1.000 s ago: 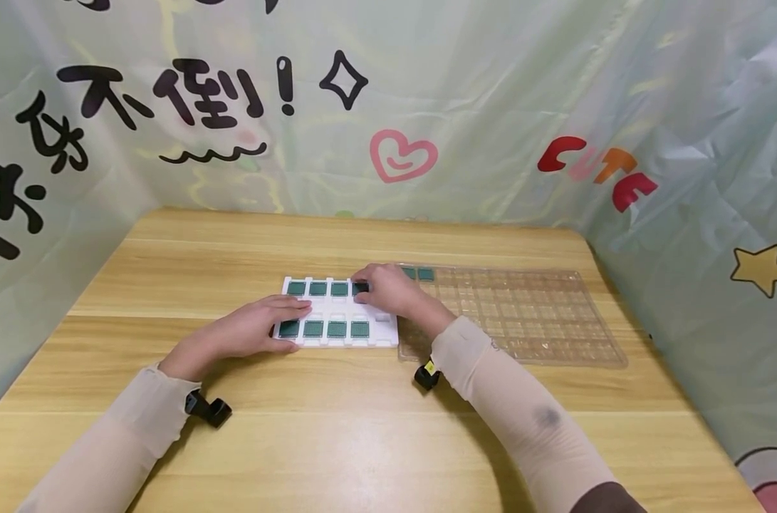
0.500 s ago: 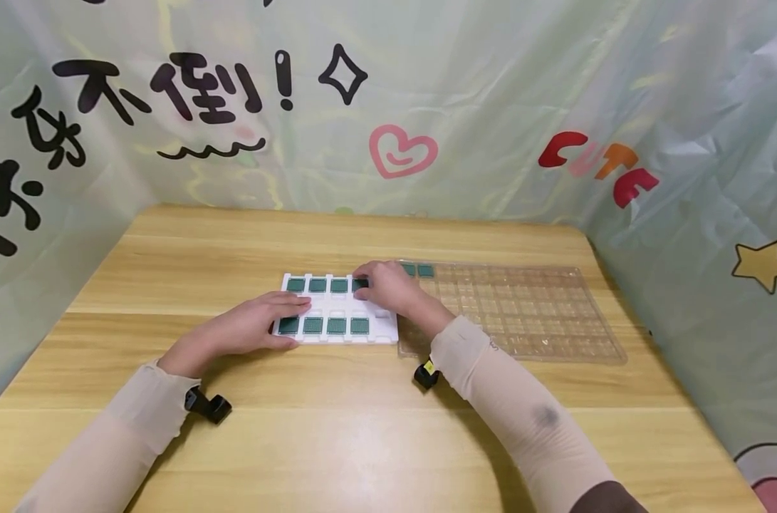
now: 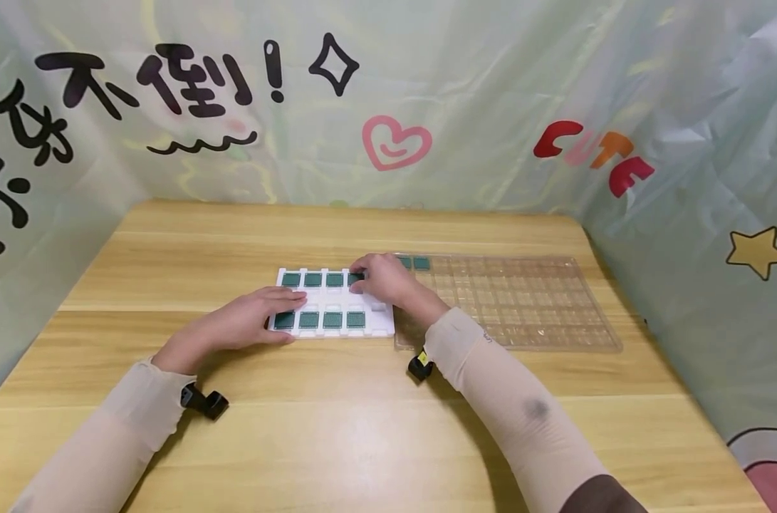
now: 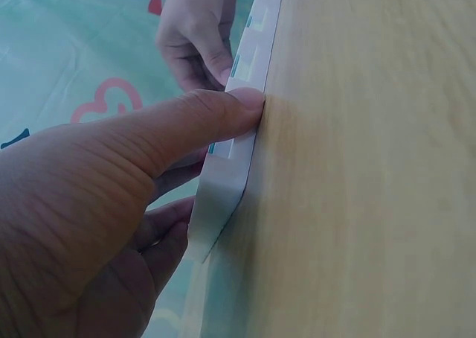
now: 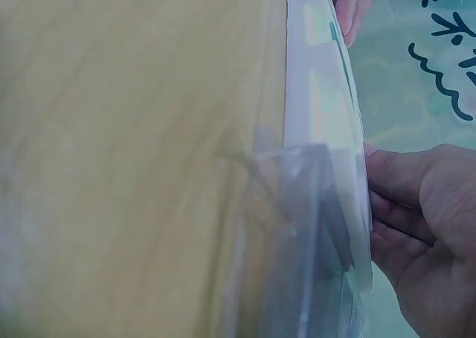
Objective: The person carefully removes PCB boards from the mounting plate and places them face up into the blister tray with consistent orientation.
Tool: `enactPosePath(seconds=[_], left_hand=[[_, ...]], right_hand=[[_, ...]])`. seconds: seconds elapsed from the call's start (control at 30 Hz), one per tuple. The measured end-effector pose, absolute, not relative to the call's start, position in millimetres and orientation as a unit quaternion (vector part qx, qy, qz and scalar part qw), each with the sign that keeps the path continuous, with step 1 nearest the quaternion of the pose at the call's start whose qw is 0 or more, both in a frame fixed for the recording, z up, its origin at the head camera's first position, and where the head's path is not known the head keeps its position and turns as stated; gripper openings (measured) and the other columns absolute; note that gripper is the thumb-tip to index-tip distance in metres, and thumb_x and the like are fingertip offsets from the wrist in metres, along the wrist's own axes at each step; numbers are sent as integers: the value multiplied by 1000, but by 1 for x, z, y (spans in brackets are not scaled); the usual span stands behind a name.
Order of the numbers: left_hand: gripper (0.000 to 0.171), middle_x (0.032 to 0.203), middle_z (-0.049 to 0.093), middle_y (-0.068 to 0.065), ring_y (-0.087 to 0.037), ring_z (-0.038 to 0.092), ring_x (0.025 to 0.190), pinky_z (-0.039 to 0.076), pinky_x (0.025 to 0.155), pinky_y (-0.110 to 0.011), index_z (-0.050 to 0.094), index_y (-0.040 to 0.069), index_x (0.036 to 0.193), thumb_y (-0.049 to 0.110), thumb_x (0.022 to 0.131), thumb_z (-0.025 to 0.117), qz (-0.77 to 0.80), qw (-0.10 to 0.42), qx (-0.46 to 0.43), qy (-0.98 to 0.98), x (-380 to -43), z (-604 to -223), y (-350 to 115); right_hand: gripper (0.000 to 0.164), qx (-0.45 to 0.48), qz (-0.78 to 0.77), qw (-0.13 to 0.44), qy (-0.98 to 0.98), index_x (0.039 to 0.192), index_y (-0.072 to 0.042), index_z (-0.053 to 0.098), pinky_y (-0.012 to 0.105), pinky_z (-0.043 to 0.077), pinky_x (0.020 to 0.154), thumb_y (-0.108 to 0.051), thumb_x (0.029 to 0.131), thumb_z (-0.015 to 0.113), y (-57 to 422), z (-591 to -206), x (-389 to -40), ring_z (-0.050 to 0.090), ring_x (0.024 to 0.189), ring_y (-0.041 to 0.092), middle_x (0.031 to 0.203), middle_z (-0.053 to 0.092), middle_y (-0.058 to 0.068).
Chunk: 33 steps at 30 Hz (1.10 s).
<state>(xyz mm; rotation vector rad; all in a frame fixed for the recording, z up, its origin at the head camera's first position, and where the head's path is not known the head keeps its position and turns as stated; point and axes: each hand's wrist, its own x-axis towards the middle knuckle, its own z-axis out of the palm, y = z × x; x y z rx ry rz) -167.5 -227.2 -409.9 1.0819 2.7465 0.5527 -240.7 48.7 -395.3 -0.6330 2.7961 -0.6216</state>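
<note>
A white tray with two rows of square green chips lies at mid table in the head view. My left hand grips its left end, fingers over the top and thumb on the front edge, as the thumb in the left wrist view also shows. At the far row's right part my right hand pinches a dark green chip, partly covered by the fingers. In the right wrist view, thumb and fingertips of the right hand are right at the white tray's face.
A clear plastic tray with many pockets lies against the white tray's right end, partly under my right forearm. Green chips sit in its far left corner. A printed curtain hangs around the wooden table.
The head view has tilted slightly, so everything sits a little higher and further left. Both hands keep their places on the white tray.
</note>
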Motion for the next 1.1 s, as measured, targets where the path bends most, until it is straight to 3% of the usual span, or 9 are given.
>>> enactPosePath(seconds=[0.57, 1.1], left_hand=[[67, 146, 48, -12, -37, 39, 135, 31, 109, -54, 53, 2, 140, 38, 88, 73, 185, 66, 362, 911, -168, -411, -227], [67, 147, 47, -12, -37, 38, 136, 30, 110, -53, 51, 1, 141, 36, 88, 73, 184, 68, 365, 910, -167, -411, -228]], right_hand=[[38, -211, -252, 102, 939, 123, -19, 70, 31, 48, 78, -33, 88, 74, 55, -402, -242, 58, 91, 13, 123, 65, 1], [34, -211, -288, 100, 929, 118, -17, 71, 33, 49, 87, -33, 88, 74, 58, -402, -246, 59, 98, 12, 115, 67, -1]])
